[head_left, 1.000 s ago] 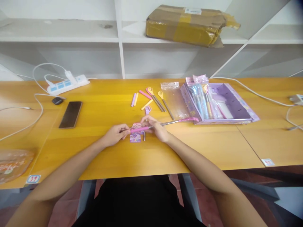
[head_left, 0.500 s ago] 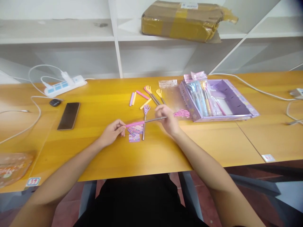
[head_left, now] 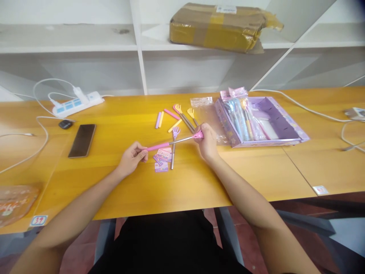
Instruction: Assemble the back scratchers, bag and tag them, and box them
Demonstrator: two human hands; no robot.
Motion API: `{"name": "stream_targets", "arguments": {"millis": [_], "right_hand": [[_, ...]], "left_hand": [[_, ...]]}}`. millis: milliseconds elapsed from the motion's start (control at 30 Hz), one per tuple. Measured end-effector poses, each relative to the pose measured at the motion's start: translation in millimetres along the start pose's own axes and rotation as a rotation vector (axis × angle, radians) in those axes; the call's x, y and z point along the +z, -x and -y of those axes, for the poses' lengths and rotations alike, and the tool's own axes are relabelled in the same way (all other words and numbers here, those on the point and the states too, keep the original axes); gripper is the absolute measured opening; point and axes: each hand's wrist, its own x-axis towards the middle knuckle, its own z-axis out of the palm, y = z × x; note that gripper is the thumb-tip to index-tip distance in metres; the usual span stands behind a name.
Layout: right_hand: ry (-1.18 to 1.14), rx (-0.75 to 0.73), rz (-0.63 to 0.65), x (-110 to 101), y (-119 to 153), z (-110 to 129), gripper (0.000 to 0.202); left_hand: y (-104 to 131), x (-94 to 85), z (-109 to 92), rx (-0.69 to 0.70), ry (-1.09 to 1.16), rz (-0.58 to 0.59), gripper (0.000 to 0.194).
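Observation:
A pink back scratcher (head_left: 158, 146) with a metal rod is held between my two hands above the table. My left hand (head_left: 132, 158) pinches the end of its pink handle. Closed around its pink claw head is my right hand (head_left: 208, 141), which partly hides the claw. Beneath the rod lies a purple-clawed back scratcher (head_left: 173, 152) with a bare metal shaft, beside several small printed cards (head_left: 162, 160). Farther back are yellow-clawed back scratchers (head_left: 185, 116) and several loose handle sleeves (head_left: 161, 118) in purple, yellow and pink.
To the right, a purple display box (head_left: 285, 114) contains bagged back scratchers (head_left: 242, 118). A clear plastic bag (head_left: 202, 102) lies beside it. On the left are a phone (head_left: 82, 140) and a power strip (head_left: 78, 103). A taped carton (head_left: 216, 28) rests on the shelf.
My right hand has shifted from the metal rod to the pink claw head and closed on it. The scratcher has moved slightly left, with less rod showing.

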Motion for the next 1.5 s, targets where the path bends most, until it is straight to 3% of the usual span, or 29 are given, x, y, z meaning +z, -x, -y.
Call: {"name": "stream_targets", "arguments": {"millis": [267, 533, 1500], "right_hand": [[0.102, 0.009, 0.137, -20, -14, 12, 0.042], [0.044, 0.168, 0.308, -9, -4, 2, 0.054], [-0.014, 0.263, 0.276, 20, 21, 8, 0.045]], "left_hand": [[2, 4.1, -5, -0.001, 0.033, -0.047, 0.042], [6, -1.2, 2, -0.013, -0.045, 0.000, 0.037], [16, 7.0, 15, -0.013, -0.214, 0.073, 0.015]]}}
